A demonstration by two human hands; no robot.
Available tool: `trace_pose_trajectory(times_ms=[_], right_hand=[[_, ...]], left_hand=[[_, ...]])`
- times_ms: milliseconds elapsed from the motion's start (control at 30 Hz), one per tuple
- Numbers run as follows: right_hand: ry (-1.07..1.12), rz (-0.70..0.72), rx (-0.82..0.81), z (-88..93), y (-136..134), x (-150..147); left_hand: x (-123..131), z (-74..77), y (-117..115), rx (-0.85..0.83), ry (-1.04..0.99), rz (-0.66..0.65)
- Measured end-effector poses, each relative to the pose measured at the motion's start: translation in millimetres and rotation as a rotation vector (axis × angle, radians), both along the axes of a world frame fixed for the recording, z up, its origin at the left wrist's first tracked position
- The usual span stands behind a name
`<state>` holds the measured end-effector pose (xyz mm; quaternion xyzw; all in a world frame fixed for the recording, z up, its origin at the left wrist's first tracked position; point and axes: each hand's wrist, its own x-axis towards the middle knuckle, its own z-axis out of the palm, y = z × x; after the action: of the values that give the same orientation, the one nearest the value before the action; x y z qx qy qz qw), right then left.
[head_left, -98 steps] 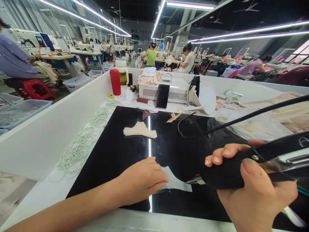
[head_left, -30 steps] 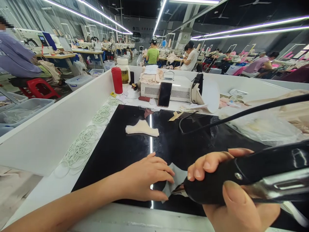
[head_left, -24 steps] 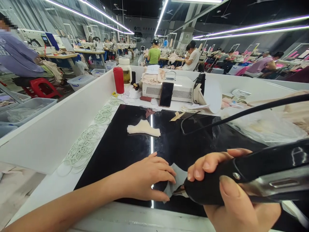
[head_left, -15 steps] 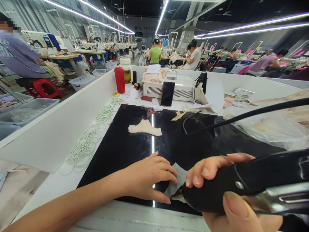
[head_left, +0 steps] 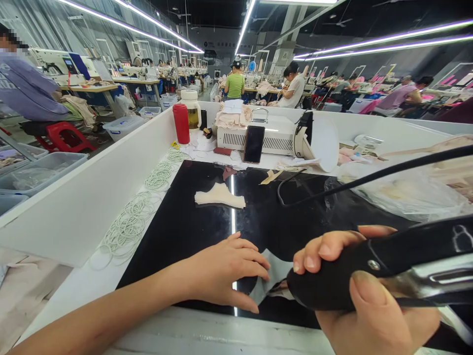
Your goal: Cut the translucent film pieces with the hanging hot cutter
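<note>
My left hand lies with fingers spread, fingertips on the left edge of a small grey sheet-like piece on the glossy black board. A bulky black corded hand tool with a shiny metal lever is gripped in my right hand, fingers over its top and thumb along the near side. The tool's narrow metal tip reaches over the grey piece; its exact kind is unclear. Farther back on the board rests a cream shaped stack, apparently cut fabric.
Green ring-like loops line the left side. At the back stand a red tumbler, a phone and a white vented machine. A black cord crosses the right, by clear plastic. White walls border the table.
My right hand and the black tool have shifted slightly right and up, showing more of the grey piece. My left hand stays nearly still; the whole view has drifted a little.
</note>
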<state>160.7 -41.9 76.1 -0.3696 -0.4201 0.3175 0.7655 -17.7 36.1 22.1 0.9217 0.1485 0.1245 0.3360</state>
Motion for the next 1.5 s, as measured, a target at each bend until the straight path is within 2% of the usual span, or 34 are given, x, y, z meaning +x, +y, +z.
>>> trace_pose_trajectory(times_ms=[233, 500, 700, 800, 967, 1167, 1500], right_hand=[[-0.066, 0.080, 0.007, -11.2, -4.6, 4.3], [-0.064, 0.039, 0.016, -10.0, -3.4, -0.3], [-0.012, -0.124, 0.035, 5.1, 4.9, 13.2], [0.007, -0.177, 0.051, 6.7, 9.4, 18.7], [-0.033, -0.161, 0.080, -4.7, 11.6, 20.9], [-0.063, -0.120, 0.104, -17.0, 11.2, 21.5], [-0.065, -0.144, 0.097, -17.7, 13.8, 20.6]], left_hand=[[-0.1, 2.2, -0.1, -0.011, -0.001, 0.003], [-0.5, 3.3, -0.2, -0.020, 0.003, 0.005], [-3.3, 3.4, -3.1, 0.032, -0.027, 0.023], [-0.9, 3.7, -7.0, 0.069, -0.026, 0.035], [3.7, 1.7, -11.1, 0.081, 0.056, -0.004], [4.0, 0.6, -12.0, 0.080, 0.135, 0.021], [4.8, 5.3, -11.0, 0.088, 0.178, 0.018]])
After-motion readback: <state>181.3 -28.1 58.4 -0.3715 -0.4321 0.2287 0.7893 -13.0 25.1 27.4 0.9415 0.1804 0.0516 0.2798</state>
